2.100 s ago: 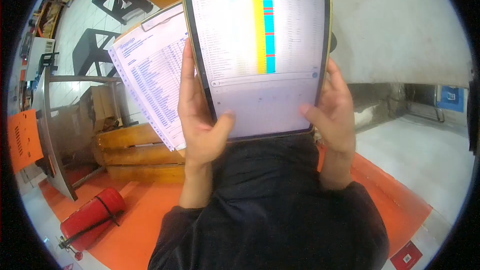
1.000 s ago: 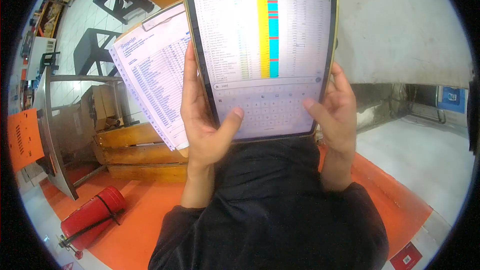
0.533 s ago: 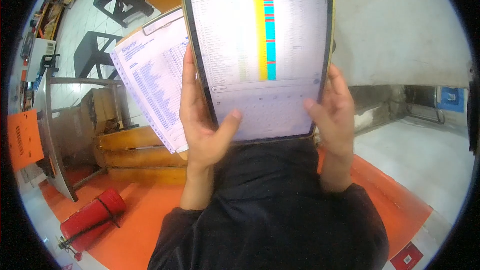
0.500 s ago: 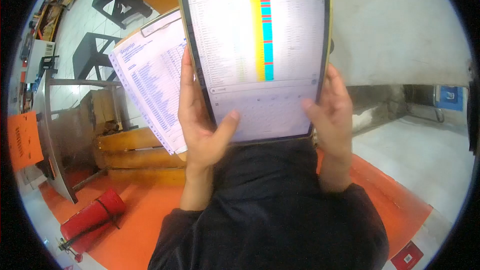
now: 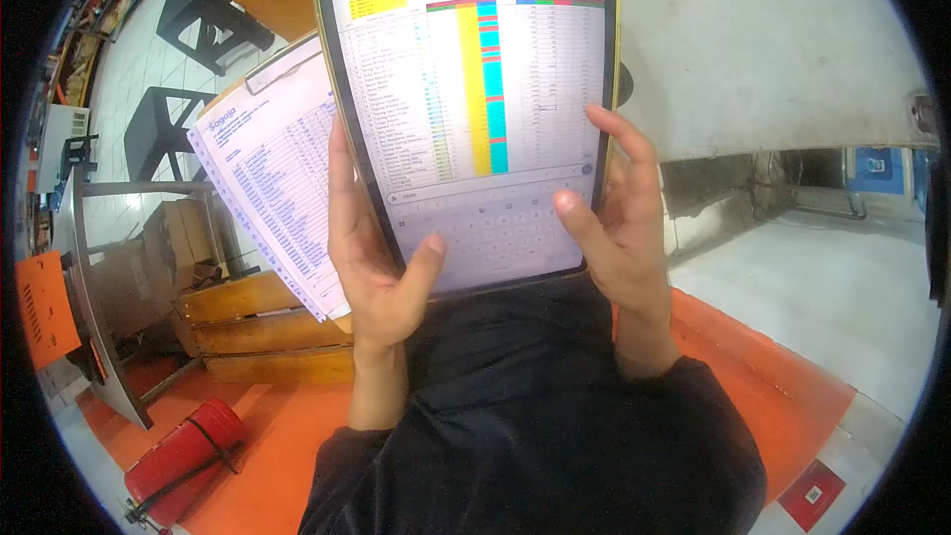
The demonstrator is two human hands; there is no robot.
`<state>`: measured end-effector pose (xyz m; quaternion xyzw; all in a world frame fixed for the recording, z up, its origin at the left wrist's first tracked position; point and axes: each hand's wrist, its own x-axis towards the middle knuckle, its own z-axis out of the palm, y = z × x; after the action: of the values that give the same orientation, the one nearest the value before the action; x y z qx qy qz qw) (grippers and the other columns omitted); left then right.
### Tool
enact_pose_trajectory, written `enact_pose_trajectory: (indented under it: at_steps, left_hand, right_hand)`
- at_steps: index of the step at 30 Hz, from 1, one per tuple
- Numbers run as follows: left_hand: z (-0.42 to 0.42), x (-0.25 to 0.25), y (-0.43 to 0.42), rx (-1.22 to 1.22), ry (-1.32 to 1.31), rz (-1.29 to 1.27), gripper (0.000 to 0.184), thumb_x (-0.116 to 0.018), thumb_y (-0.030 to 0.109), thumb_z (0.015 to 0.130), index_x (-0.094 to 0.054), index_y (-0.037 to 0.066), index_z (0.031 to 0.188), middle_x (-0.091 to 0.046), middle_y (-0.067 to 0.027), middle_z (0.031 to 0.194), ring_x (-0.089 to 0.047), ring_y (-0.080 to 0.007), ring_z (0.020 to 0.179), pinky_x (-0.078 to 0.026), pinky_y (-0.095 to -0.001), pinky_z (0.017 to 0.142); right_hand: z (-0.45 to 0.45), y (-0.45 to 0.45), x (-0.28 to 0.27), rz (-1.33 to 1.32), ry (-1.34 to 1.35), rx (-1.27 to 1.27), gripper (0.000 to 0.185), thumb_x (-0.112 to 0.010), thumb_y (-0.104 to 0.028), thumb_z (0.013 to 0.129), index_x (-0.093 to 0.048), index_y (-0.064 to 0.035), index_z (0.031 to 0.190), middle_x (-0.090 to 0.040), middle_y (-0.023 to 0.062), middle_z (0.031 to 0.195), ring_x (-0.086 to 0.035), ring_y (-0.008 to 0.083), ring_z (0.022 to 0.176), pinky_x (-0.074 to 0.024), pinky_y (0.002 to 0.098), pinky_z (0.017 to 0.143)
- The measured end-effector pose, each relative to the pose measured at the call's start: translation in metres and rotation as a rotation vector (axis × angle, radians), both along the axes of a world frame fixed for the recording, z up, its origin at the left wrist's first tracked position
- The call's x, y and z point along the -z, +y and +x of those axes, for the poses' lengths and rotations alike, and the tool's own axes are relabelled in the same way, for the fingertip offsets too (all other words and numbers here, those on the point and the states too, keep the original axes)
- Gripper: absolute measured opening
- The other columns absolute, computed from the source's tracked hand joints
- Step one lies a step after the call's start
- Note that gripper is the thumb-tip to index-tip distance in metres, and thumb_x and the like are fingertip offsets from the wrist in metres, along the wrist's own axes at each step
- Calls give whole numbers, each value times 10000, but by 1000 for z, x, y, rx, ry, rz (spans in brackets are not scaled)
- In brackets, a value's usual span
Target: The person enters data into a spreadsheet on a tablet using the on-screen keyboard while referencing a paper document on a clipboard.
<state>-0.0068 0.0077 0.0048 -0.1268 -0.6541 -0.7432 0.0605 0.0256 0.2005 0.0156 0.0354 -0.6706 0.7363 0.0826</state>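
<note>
A tablet (image 5: pixel 446 139) is held up in front of me, showing a spreadsheet with yellow and cyan columns above an on-screen keyboard. My left hand (image 5: pixel 381 287) grips its left edge, fingers behind and thumb over the keyboard's left side. Along the right edge, my right hand (image 5: pixel 629 228) supports it, with the thumb over the keyboard's right side and the index finger beside the screen edge. Behind the tablet on the left lies a clipboard with a printed list (image 5: pixel 272 188), partly hidden by the tablet and my left hand.
Black stools (image 5: pixel 203 25) stand on the tiled floor at upper left. A red fire extinguisher (image 5: pixel 188 461) lies on the orange floor, near a wooden bench (image 5: pixel 267 327). A metal-framed stand (image 5: pixel 94 287) is at left, and a pale panel (image 5: pixel 753 50) fills the upper right.
The tablet and both hands have shifted left in view, and the tablet is slightly more tilted. My right index finger has come up to the tablet's right edge. The screen text looks sharper.
</note>
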Motion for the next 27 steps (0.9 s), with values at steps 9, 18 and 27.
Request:
enact_pose_trajectory:
  at_steps: [9,18,27]
  left_hand:
    - [0,-1,-2,60,52,-34,919,-560,-20,697,-80,-30,1480,-256,-213,1487,-301,-291,1358,-219,-377,1115]
    - [0,-2,-2,35,55,-60,918,-563,-15,695,-81,-44,1475,-249,-215,1491,-286,-287,1367,-211,-372,1118]
    - [0,-2,2,12,14,-29,981,-644,93,656,-122,-24,1478,-217,-184,1522,-238,-278,1401,-172,-372,1140]
  right_hand:
    - [0,-2,4,-36,-1,42,667,-531,34,877,-182,-3,1444,-476,190,1315,-484,198,1200,-339,322,1031]
    - [-2,0,2,-86,12,5,774,-510,39,864,-30,-23,1469,-524,229,1267,-513,219,1179,-368,324,1005]
    - [-5,-6,5,-33,-35,108,684,-553,60,846,-181,95,1419,-463,215,1335,-494,210,1201,-362,318,1023]
